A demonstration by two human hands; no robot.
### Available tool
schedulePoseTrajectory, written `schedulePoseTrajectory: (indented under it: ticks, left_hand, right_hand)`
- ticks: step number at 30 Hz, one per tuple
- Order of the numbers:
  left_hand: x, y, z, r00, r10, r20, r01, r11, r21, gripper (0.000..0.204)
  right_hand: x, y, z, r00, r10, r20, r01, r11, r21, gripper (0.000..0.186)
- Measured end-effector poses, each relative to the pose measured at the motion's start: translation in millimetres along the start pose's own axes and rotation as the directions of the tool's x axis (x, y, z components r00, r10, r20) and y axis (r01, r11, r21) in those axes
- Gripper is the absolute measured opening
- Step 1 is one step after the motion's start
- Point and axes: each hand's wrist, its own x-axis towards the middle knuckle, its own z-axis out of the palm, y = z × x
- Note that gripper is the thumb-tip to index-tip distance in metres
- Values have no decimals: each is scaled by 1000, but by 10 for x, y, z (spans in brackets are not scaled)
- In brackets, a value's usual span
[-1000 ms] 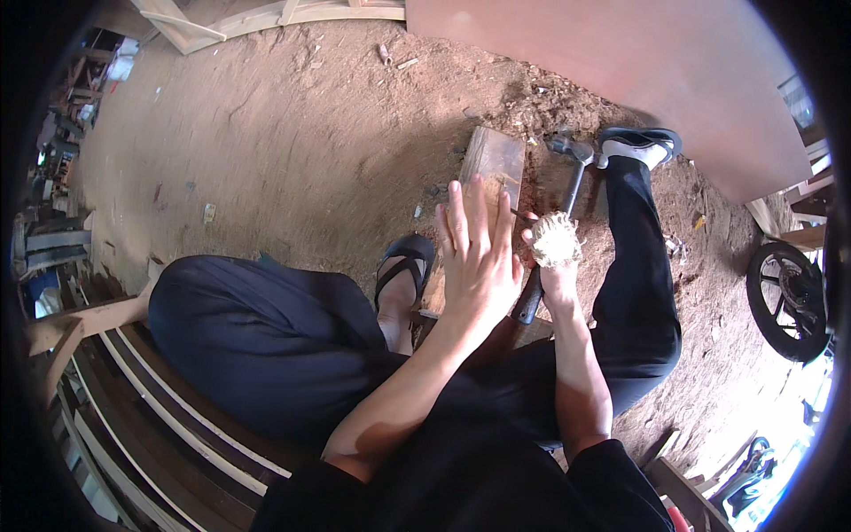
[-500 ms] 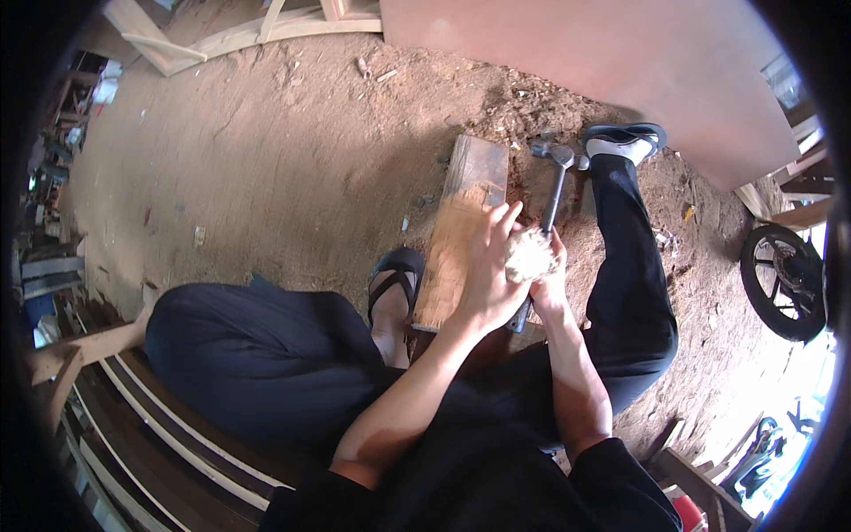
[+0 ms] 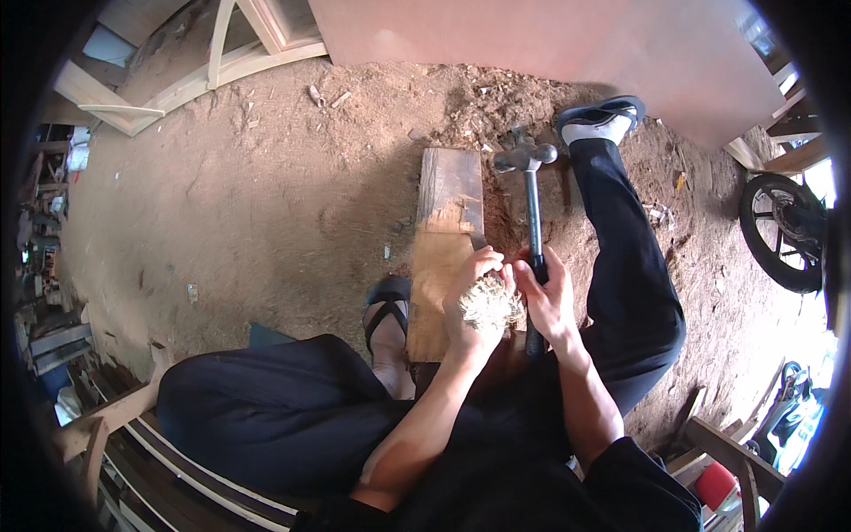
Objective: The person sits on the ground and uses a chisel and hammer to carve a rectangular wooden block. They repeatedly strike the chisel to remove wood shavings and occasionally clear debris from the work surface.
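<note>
A chisel (image 3: 490, 304) with a pale, frayed, mushroomed wooden handle end is wrapped in my left hand (image 3: 468, 324). A bit of its dark blade shows past the fingers, over the plank; whether the tip touches the wood I cannot tell. My right hand (image 3: 553, 306) grips a ball-peen hammer (image 3: 533, 208) by its black grip, head pointing away from me. Both hands are close together, with the fingers of the right near the chisel handle. Left of them lies a thick wooden plank (image 3: 434, 284), its far end weathered grey and its nearer part light and bare.
My sandalled feet flank the plank on the dirt floor (image 3: 284, 204). A large reddish-brown panel (image 3: 550, 44) and a wooden frame (image 3: 239, 66) stand at the far side. A black wheel (image 3: 782, 232) is at right, slatted timber (image 3: 195, 465) at lower left.
My left hand has closed round the chisel and moved slightly left. The right hand and hammer have come apart from it, and the hammer looks raised nearer. The whole view has shifted.
</note>
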Motion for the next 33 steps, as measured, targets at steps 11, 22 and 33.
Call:
schedulePoseTrajectory:
  ticks: [11,22,33]
  left_hand:
    - [166,190,264,898,392,199,-366,418,832,22]
    - [77,-217,18,974,19,-227,49,955,293,33]
    - [116,145,286,932,353,85,-249,449,858,28]
  right_hand:
    - [-691,-733,-424,996,-92,18,93,993,-74,49]
    - [-1464,-893,-404,990,43,134,-2,957,-289,49]
    - [-1518,-1117,-217,991,-64,-116,24,948,-318,41]
